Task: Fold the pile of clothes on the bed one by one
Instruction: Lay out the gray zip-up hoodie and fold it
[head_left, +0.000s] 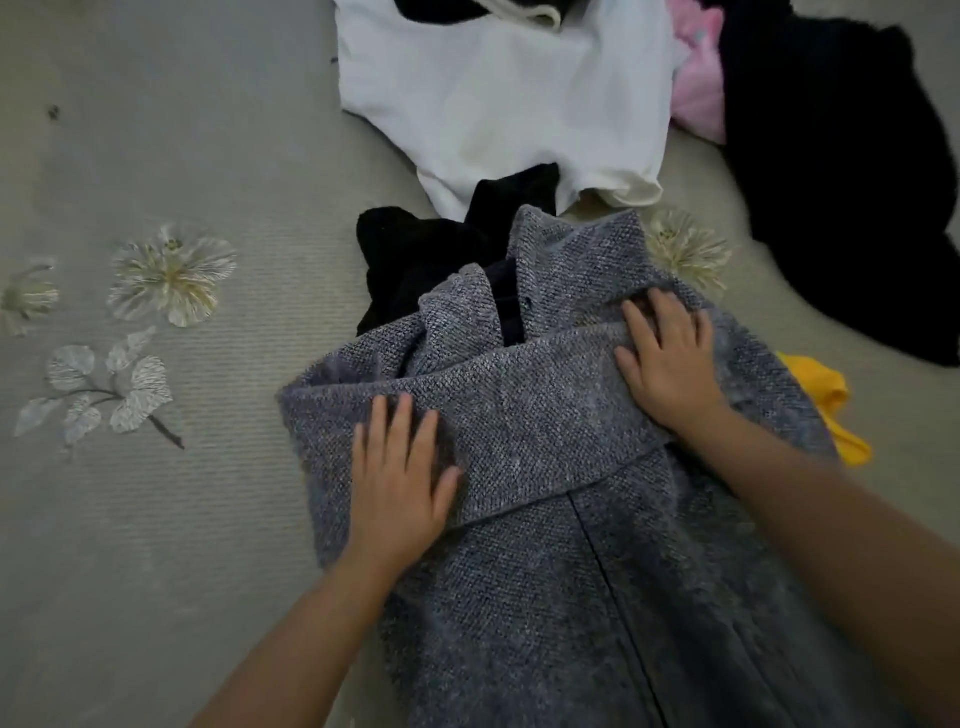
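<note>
A grey knitted garment (545, 571) lies spread on the bed in front of me, with a sleeve folded across its chest. My left hand (400, 478) presses flat on the left end of that folded sleeve, fingers apart. My right hand (665, 364) rests flat on the garment's right shoulder near the collar, fingers spread. Neither hand grips the cloth. Beyond the collar lies the pile: a black piece (415, 260), a white top (509, 98), a pink item (698, 98) and a large black garment (841, 182).
A yellow garment (831, 405) pokes out from under the grey one at the right. The beige bedspread (182, 130) with embroidered flowers (171, 275) stretches out to the left.
</note>
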